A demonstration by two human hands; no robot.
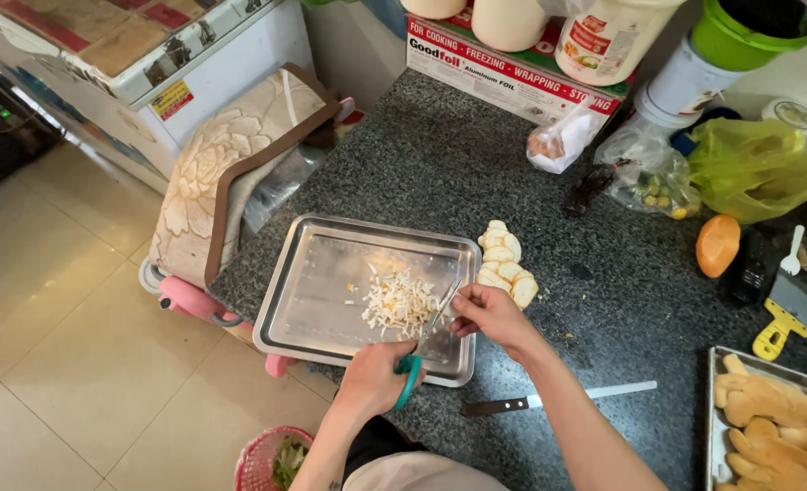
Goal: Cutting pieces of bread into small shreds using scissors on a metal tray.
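The left hand [376,375] is closing around the green handles of a pair of scissors [424,336], and the blades are pointing up and away from it, over a steel tray [312,282] that is lying on the dark speckled counter [449,155]. The right hand [487,315] is staying just to the right of the blades, at the tray's right edge, with its fingers pinched together on a small pale piece [449,302]; I cannot tell exactly what this piece is. Just in front of the left hand, inside the tray, a heap of thin pale shreds [397,302] is lying, touching the tips of the blades. Just beyond the right hand, on the bare counter, a row of pale slices [505,264] is standing close beside the tray. Below the right forearm, a knife [549,398] with a dark handle and a white blade is lying flat on the counter. Far to the right of both hands, a second tray [715,427] is holding golden bread pieces [767,418]. Further away from the hands, near the wall, there are a yellow-green plastic bag [754,168], an orange round thing [716,245], a yellow-handled scraper [786,318] and a long box of foil [513,73].
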